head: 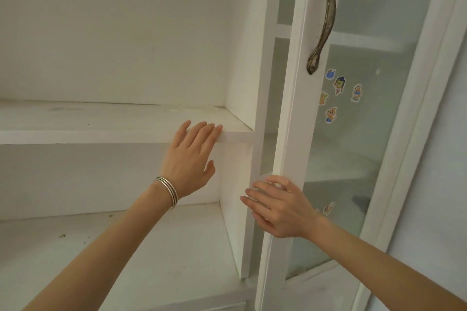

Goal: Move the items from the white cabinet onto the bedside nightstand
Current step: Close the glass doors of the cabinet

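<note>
The white cabinet [113,131] stands open in front of me, and no items show on its two visible shelves. My left hand [192,156], with silver bangles on the wrist, reaches up with straight fingers whose tips lie at the front edge of the upper shelf. My right hand [278,207] is lower, fingers spread and slightly bent, at the inner edge of the glass door [290,108]. Neither hand holds anything. The nightstand is out of view.
The glass door has a brass handle [326,17] and several cartoon stickers [338,93] on its pane. A vertical divider [235,222] separates the open bay from the one behind the door. The lower shelf [101,247] has a few dark specks.
</note>
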Tool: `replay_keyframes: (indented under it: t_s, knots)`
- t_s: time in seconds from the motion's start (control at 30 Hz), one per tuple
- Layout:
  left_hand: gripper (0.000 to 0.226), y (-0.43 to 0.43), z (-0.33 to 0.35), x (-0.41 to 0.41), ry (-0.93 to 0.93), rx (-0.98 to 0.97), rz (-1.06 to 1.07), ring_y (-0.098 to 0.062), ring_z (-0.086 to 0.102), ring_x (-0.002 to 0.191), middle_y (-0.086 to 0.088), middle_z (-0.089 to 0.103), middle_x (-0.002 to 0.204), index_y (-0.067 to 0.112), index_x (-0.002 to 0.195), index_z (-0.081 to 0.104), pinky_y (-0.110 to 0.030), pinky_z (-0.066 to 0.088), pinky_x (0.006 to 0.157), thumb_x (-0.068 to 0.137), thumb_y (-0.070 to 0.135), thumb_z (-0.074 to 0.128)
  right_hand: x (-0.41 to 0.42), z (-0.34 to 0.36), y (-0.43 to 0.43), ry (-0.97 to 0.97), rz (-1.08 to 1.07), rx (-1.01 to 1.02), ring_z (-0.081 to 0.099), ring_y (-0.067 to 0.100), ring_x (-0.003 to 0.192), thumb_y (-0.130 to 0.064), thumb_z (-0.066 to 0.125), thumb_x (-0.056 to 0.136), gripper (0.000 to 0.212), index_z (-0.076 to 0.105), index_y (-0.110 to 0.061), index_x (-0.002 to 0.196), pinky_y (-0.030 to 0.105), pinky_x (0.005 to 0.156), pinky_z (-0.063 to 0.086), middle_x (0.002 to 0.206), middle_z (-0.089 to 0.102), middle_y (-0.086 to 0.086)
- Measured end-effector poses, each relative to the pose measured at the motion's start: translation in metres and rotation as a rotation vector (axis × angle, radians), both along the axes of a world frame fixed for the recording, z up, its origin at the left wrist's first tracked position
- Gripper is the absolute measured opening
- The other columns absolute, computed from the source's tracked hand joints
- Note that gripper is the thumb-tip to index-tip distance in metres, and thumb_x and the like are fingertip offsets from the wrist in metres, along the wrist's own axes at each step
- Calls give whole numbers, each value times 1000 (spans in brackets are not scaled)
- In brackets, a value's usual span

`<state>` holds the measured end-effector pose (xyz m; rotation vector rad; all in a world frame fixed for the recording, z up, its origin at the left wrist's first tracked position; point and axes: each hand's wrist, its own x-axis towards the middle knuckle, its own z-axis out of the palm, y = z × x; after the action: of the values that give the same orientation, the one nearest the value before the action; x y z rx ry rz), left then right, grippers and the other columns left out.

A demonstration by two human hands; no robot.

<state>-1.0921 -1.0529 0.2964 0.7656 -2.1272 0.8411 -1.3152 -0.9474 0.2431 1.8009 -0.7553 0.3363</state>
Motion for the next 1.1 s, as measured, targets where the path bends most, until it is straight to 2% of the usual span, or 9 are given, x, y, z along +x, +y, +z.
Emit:
replay_keyframes:
  t_s: [0.3,0.67,0.97,1.1]
  knots:
    - [68,-6,-5,-2,63,-59,-47,-31,45,121,-13,52,130,3,138,42,-46,23,111,75,23,55,1,0,-32,2,12,-12,63,21,93,-27,52,84,27,71,-14,99,37,100,31,97,70,2]
    - [66,1,-5,-6,93,-22,-4,-32,46,119,-14,53,128,3,135,45,-46,25,107,75,29,51,-1,1,-40,16,-3,7,64,23,93,-27,53,83,28,71,-13,99,39,100,33,98,71,3]
    - [66,4,-4,-7,103,0,3,-33,47,119,-14,53,128,2,135,46,-46,27,107,74,27,54,-3,2,-40,119,-34,37,57,28,114,-31,50,85,37,67,-16,114,44,101,33,118,66,7]
    - [64,5,-5,-10,151,11,-13,-32,48,118,-13,54,127,3,132,48,-46,26,108,75,29,54,-2,3,-42,118,-37,33,57,28,115,-32,50,85,41,64,-16,120,44,98,36,119,65,7]
